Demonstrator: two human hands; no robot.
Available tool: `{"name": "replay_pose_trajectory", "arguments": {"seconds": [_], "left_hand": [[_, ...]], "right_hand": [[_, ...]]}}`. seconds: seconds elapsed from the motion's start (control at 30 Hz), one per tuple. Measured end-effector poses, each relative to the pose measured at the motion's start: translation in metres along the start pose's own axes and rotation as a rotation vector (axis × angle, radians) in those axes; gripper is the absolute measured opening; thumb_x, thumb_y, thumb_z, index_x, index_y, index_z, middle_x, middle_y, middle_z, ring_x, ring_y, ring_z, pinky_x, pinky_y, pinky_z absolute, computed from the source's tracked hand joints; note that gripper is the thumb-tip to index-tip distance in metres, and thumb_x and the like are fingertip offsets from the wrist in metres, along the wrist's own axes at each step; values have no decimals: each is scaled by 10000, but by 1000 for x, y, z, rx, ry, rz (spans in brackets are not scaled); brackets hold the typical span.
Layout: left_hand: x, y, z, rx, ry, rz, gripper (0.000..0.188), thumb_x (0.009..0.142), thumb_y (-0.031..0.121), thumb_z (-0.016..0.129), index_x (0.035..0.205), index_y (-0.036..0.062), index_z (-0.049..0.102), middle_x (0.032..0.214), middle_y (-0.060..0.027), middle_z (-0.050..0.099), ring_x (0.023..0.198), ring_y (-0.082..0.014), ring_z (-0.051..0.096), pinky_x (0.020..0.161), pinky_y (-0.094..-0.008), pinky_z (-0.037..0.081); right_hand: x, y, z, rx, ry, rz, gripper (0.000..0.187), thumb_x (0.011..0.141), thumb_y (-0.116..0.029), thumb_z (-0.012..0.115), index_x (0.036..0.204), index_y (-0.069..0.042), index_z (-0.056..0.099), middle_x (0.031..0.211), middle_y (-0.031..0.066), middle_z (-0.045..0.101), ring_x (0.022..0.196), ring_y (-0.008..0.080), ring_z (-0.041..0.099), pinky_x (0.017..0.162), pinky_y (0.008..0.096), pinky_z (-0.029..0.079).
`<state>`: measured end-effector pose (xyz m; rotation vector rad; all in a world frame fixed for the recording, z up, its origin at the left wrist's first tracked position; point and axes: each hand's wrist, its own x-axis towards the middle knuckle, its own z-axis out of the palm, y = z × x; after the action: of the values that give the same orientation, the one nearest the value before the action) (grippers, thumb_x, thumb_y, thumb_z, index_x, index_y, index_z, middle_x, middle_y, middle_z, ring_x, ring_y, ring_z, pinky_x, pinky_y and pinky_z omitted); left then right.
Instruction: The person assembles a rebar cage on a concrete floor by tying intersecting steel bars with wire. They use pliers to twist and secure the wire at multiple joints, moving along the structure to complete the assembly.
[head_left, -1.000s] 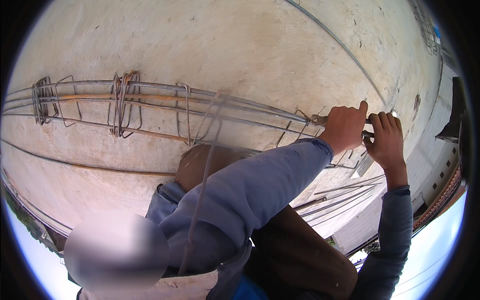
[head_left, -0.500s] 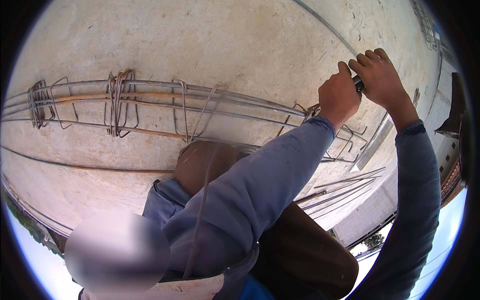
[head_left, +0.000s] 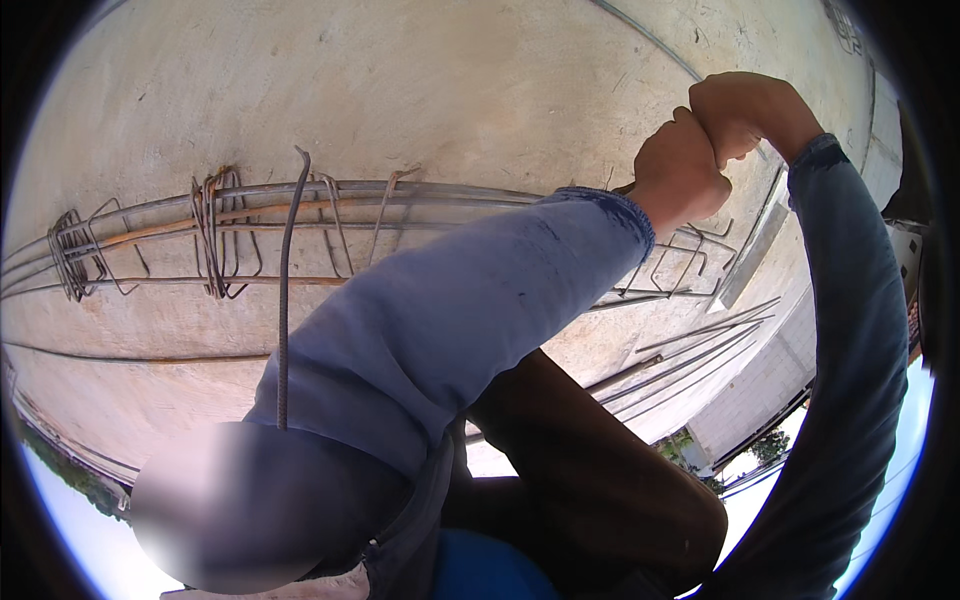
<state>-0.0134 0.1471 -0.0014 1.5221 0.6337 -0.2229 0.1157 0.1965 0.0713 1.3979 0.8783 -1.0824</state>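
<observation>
Both my hands are together at the upper right, over the concrete floor. My left hand (head_left: 683,172) is closed with its knuckles up, and a small dark tip (head_left: 624,188) pokes out beside its wrist. Against it presses my right hand (head_left: 745,112), curled shut with the wrist bent. The black-handled tool between them is now covered by the fingers, so its kind does not show. Below and left of the hands runs a rebar cage (head_left: 430,190) of long bars. Bundled wire stirrups (head_left: 210,235) hang round it, and my left forearm hides part of it.
A single long bar (head_left: 645,35) lies beyond my hands. Several loose bars (head_left: 690,350) lie to the right of my bent leg (head_left: 590,460). A pale wall (head_left: 765,385) stands farther right. A dark cord (head_left: 285,300) crosses the view at left.
My right hand has rolled over and its wrist has bent, and the black handle seen before is now hidden. The left sleeve has shifted, covering more of the cage and the knee behind it.
</observation>
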Motion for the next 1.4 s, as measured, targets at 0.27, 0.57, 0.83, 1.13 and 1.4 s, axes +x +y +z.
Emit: {"name": "replay_pose_trajectory", "arguments": {"seconds": [0.27, 0.57, 0.83, 1.13, 1.4], "left_hand": [[45, -28, -46, -562, -801, 13, 271, 769, 237, 857, 844, 73, 656, 768, -64, 651, 697, -154, 622, 635, -371, 504], [-33, -12, -83, 115, -220, 383, 640, 884, 292, 827, 1441, 48, 626, 1359, -180, 731, 1240, -328, 724, 1074, -459, 570], [-163, -94, -236, -202, 159, 118, 305, 1048, 142, 737, 1326, 37, 670, 1202, -82, 741, 1072, -142, 686, 939, -305, 558], [-313, -194, -285, 87, 197, 6, 217, 1027, 159, 741, 1193, 18, 737, 1031, -83, 791, 867, -134, 711, 802, -317, 572], [-326, -164, -273, 286, 92, 136, 315, 1026, 232, 730, 1233, -5, 732, 1031, -118, 790, 844, -176, 710, 788, -340, 570]], "right_hand": [[-38, 28, 93, -384, 1146, -228, 472, 803, -128, 848, 1248, -154, 692, 1270, 49, 696, 1310, 219, 615, 1080, 414, 510], [-79, 10, 32, 340, -33, 20, 327, 695, -133, 932, 719, -5, 632, 658, 129, 706, 598, 237, 722, 583, 385, 569], [-176, -18, 264, 1599, 364, -98, 448, 796, -20, 908, 679, -101, 483, 666, 56, 673, 592, 149, 680, 579, 318, 556], [-165, -253, 294, 2417, 481, -479, 531, 1138, -401, 617, 834, 13, 754, 959, 144, 772, 797, 224, 743, 740, 362, 569], [-170, -209, 278, 1144, 1040, 592, 300, 1042, -247, 672, 1174, 11, 748, 1327, 217, 700, 1182, 426, 680, 1008, 634, 507]]}}
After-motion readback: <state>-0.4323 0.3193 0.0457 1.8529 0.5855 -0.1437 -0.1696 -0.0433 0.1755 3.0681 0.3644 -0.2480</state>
